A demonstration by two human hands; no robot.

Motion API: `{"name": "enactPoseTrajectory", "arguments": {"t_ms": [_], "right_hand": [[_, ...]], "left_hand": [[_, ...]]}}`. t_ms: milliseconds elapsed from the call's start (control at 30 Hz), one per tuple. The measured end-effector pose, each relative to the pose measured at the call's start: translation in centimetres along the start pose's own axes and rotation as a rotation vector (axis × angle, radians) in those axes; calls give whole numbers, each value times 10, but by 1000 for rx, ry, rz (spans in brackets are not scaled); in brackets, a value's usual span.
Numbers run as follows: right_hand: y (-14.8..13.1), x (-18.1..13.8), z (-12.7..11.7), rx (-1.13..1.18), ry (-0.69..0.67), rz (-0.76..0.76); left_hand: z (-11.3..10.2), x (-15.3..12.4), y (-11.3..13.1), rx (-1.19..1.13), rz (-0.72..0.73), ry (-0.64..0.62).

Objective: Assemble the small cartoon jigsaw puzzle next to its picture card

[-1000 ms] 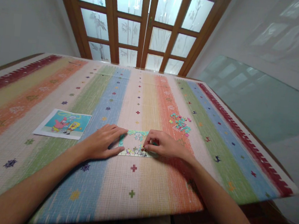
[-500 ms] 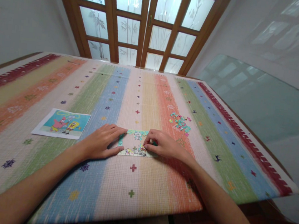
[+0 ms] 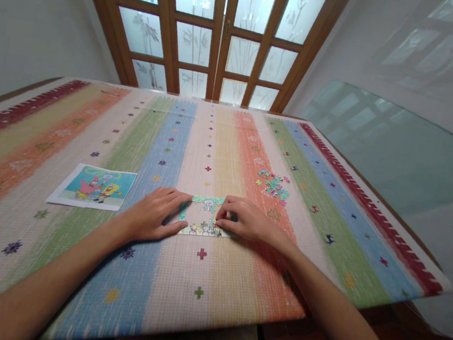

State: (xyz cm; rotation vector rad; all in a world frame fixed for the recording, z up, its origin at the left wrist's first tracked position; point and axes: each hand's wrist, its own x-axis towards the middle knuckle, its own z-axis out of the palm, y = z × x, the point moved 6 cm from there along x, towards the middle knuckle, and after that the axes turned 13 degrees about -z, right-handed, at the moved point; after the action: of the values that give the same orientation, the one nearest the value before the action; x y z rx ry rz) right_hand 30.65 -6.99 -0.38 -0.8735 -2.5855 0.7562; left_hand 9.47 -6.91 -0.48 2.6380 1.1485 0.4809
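A partly assembled jigsaw puzzle (image 3: 209, 205) lies flat between my hands, its border pieces joined around a gap where the tablecloth shows. My left hand (image 3: 158, 214) rests at its left side, thumb and fingers apart, fingertips touching the frame and holding nothing. Over the puzzle's right part, my right hand (image 3: 245, 218) has thumb and index finger pinched on a small puzzle piece (image 3: 216, 222), mostly hidden by the fingertips. The hand also covers much of the puzzle's right edge.
Loose puzzle pieces (image 3: 274, 186) form a small pile beyond my right hand. To the left lies a printed reference picture (image 3: 100, 185) with cartoon figures. A striped tablecloth (image 3: 178, 306) covers the table; paned wooden doors (image 3: 219, 38) stand behind it.
My right fingertips have shifted very slightly left over the puzzle, still pinched. My left hand stays at the left edge. The pile and picture are unmoved.
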Motion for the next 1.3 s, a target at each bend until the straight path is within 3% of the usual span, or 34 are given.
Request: {"name": "enactPoseTrajectory", "arguments": {"t_ms": [333,500,733,967,1100,1300], "right_hand": [[-5,0,0,-45,16,6],[10,-6,-23,-126,152,49],[81,-50,-86,-485,464,458],[135,-105,-112,-618,478,915],[144,-110,-112,-608,476,943],[139,-108,-117,-500,586,927]], "left_hand": [[-1,0,0,0,-2,6],[-1,-1,0,12,8,8],[-1,-2,-1,27,10,17],[-1,-2,-1,47,12,25],[0,-2,-1,51,5,13],[0,-3,-1,61,11,11]]}}
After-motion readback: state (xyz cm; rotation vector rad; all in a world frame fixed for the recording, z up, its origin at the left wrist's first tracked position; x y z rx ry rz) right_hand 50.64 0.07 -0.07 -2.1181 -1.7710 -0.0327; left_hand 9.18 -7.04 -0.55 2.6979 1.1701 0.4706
